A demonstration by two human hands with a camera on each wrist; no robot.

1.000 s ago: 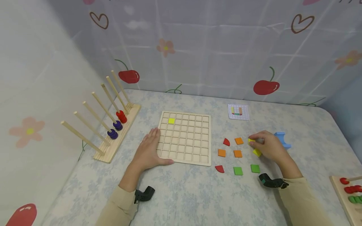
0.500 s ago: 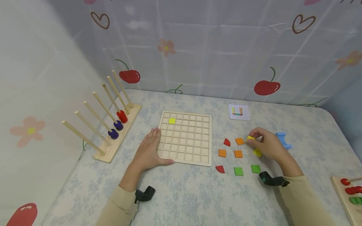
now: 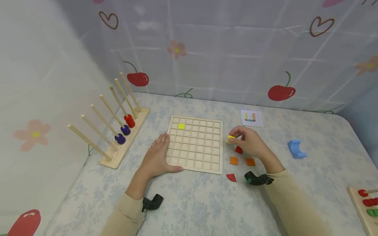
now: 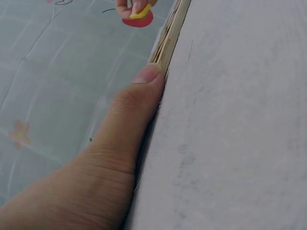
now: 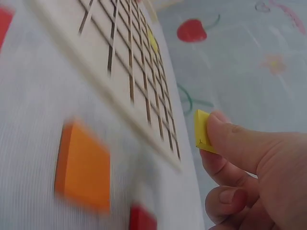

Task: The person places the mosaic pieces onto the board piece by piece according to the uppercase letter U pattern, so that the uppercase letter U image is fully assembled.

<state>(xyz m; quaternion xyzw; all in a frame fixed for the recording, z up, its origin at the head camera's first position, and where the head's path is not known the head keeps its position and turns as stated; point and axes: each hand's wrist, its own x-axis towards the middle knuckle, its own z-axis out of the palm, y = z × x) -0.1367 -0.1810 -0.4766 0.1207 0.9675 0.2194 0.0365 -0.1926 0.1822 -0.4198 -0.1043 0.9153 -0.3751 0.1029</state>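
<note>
A wooden grid board (image 3: 192, 141) lies flat on the table, with one yellow square tile (image 3: 181, 126) in a cell of its upper left part. My left hand (image 3: 155, 155) rests at the board's left side, fingers straight; its thumb (image 4: 129, 110) lies along the front edge in the left wrist view. Just off the board's right edge, my right hand (image 3: 251, 141) pinches another yellow square tile (image 5: 201, 129) between thumb and fingers. Below that hand are a red quarter-round tile (image 3: 239, 150) and orange square tiles (image 3: 234, 160). The right arm hides other tiles.
A second red quarter-round tile (image 3: 231, 177) lies nearer the front. Behind the right hand is a pattern card (image 3: 251, 118). A pegged bead stand (image 3: 125, 141) stands at left; a blue curved block (image 3: 296, 149) and a bead frame (image 3: 358, 203) are at right.
My right hand has lifted the yellow tile from the tile group and carried it left towards the board. The left hand stays in place.
</note>
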